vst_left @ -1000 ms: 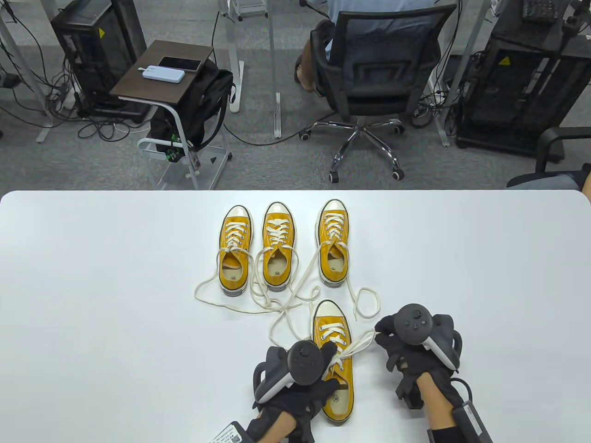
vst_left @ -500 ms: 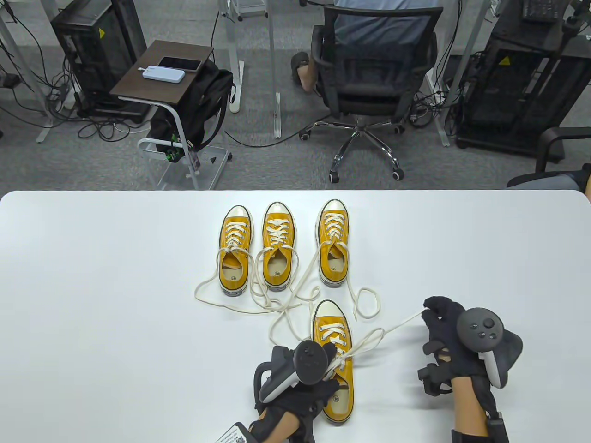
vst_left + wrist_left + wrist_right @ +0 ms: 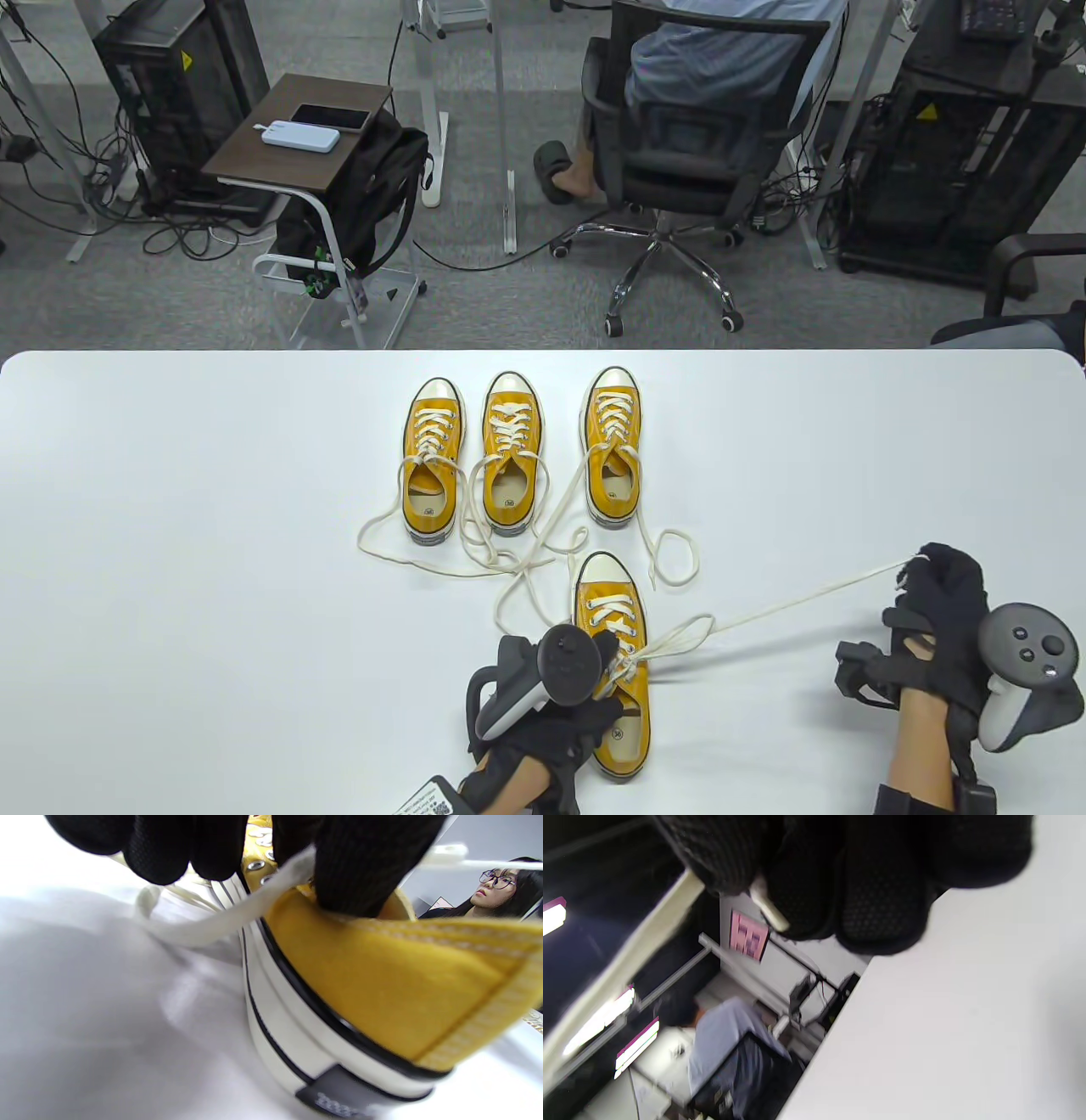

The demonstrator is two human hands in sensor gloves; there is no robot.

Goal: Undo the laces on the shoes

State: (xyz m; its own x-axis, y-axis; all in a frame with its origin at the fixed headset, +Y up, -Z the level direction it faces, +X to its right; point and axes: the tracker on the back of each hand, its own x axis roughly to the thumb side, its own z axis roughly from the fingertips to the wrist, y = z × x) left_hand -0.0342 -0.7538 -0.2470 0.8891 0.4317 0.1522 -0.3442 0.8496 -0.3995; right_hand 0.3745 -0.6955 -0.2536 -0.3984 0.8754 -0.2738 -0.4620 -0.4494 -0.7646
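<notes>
**Me:** Working at a white table (image 3: 170, 594), I have four yellow sneakers in front of me. Three shoes (image 3: 513, 454) stand in a row farther back, toes away from me, their laces lying loose across the tabletop, so I judge them finished.

**Listener:** And the fourth?

**Me:** The near shoe (image 3: 612, 671) sits just in front of me. My left hand (image 3: 551, 688) pins it down, fingers (image 3: 365, 866) pressing at the collar beside the eyelets; whether they curl round the edge I cannot tell. I think that keeps it from sliding while I pull.

**Listener:** What is your right hand doing?

**Me:** My right hand (image 3: 946, 624) is far out to the right, fingers curled tight around the lace end (image 3: 768, 908). The lace (image 3: 797, 601) runs taut back to the shoe, where a small loop (image 3: 679, 638) remains. To me, the bow looks nearly undone.
</notes>
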